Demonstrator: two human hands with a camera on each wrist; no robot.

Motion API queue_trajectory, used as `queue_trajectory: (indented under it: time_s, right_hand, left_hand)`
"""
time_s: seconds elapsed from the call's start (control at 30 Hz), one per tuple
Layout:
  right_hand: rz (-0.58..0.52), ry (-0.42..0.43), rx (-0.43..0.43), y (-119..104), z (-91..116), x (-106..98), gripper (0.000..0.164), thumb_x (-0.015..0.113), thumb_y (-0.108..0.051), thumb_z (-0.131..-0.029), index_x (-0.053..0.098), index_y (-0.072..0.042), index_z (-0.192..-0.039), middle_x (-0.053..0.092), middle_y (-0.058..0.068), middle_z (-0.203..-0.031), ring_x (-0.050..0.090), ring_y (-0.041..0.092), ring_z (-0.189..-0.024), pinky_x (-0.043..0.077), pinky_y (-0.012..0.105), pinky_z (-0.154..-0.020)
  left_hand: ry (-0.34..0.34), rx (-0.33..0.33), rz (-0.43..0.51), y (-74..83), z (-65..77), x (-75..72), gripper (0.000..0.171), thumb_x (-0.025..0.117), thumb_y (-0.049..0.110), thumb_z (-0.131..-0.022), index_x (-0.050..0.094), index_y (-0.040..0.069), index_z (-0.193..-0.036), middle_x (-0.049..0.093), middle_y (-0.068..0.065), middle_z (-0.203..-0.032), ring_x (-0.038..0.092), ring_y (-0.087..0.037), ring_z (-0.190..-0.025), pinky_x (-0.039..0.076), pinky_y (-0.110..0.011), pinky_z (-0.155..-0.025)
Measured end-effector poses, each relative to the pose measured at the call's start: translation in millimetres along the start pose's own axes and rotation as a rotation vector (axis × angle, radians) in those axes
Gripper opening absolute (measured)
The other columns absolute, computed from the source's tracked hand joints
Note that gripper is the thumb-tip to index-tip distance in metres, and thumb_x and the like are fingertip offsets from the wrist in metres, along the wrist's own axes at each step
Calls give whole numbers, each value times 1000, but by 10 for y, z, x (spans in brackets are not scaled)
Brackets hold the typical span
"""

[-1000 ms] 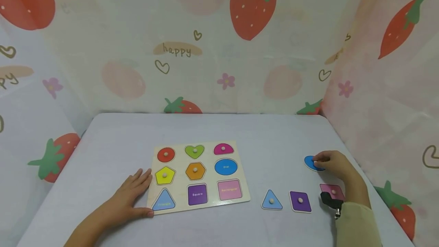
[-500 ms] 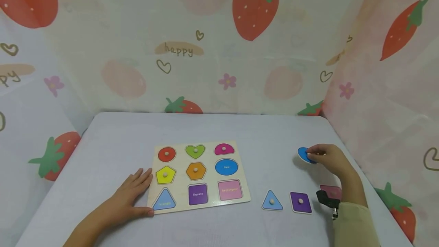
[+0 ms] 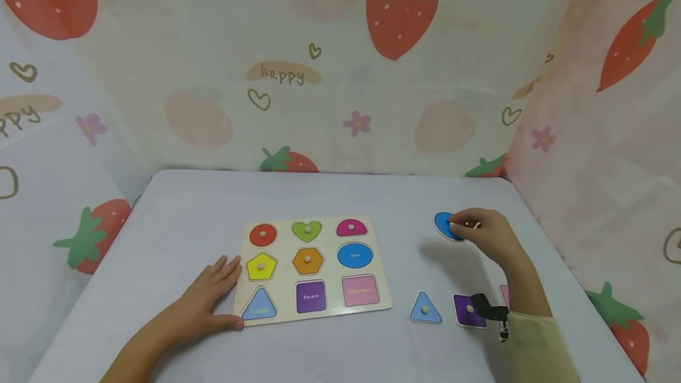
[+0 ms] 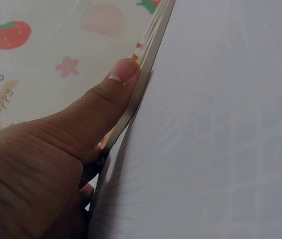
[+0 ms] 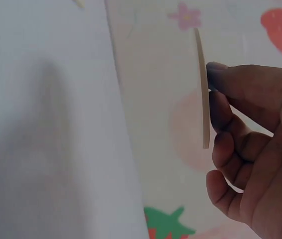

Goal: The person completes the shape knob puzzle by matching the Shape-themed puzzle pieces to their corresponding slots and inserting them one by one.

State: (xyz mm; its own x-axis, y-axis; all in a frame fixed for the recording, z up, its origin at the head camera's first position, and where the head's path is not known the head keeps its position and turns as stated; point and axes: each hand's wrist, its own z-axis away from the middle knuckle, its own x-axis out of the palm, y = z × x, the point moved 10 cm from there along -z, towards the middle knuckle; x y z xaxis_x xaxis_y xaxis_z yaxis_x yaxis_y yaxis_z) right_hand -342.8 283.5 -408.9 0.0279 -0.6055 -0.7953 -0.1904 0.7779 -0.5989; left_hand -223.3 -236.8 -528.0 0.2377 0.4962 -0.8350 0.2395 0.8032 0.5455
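Note:
In the head view my right hand [image 3: 486,232] pinches the blue oval puzzle piece [image 3: 444,225] by its knob, up off the table with a shadow below. Edge-on in the right wrist view, the oval piece [image 5: 203,94] shows as a thin wooden strip at the thumb and fingertips. My left hand [image 3: 204,297] lies with fingers spread at the left edge of the wooden puzzle board [image 3: 332,307]. Its thumb [image 4: 123,72] touches the board's edge in the left wrist view. On the board, the oval, triangle, square and rectangle places show printed colour without knobs; the other shapes carry knobbed pieces.
Right of the board lie a light blue triangle piece [image 3: 424,308] and a purple square piece [image 3: 465,312], partly behind the wrist camera [image 3: 489,309]. A pink rectangle piece [image 3: 504,295] is mostly hidden by the right forearm. Strawberry-printed cloth [image 3: 330,93] surrounds the white table [image 3: 213,205].
My right hand has lifted the blue oval piece off the table and carried it leftward and away from me. The left hand stays at the board's edge. The head view has shifted slightly.

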Motion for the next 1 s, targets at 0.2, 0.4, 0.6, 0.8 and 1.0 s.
queue_trajectory:
  time_s: [0.2,0.4,0.6,0.8,1.0]
  right_hand:
    - [-31,11,-55,-380,-16,212,20,77,-25,-94,79,-11,-108,72,5,-98,56,22,-93,48,32,-71]
    - [-25,-14,-84,-706,-43,485,16,76,-22,-93,80,-13,-105,71,1,-97,57,23,-96,49,35,-77]
    - [-43,-43,-85,-967,-69,707,15,77,-22,-93,80,-13,-104,71,1,-95,57,24,-98,53,34,-78]
    - [-47,-58,-111,-1173,-76,866,12,78,-19,-92,80,-13,-102,70,0,-93,58,23,-100,58,34,-78]
    - [-49,-82,-142,-1281,-40,1050,11,78,-17,-92,80,-12,-101,70,-2,-90,58,23,-99,59,34,-77]
  left_hand:
    - [-10,-3,5,22,-8,-2,117,81,69,-69,37,7,-159,26,-9,-170,8,-40,-158,12,-64,-124]
    - [-12,-11,-8,21,-12,2,116,80,69,-70,36,9,-159,26,-8,-170,8,-40,-158,14,-66,-123]
    - [-11,-10,-9,30,-16,-3,116,81,69,-70,37,8,-159,26,-10,-169,9,-40,-158,15,-66,-123]
    - [-9,-2,-21,38,-31,-16,116,80,70,-71,37,8,-159,26,-9,-170,9,-40,-158,15,-66,-123]
    - [0,23,-17,81,-19,-25,116,81,68,-70,38,5,-158,28,-13,-168,11,-42,-157,15,-64,-123]
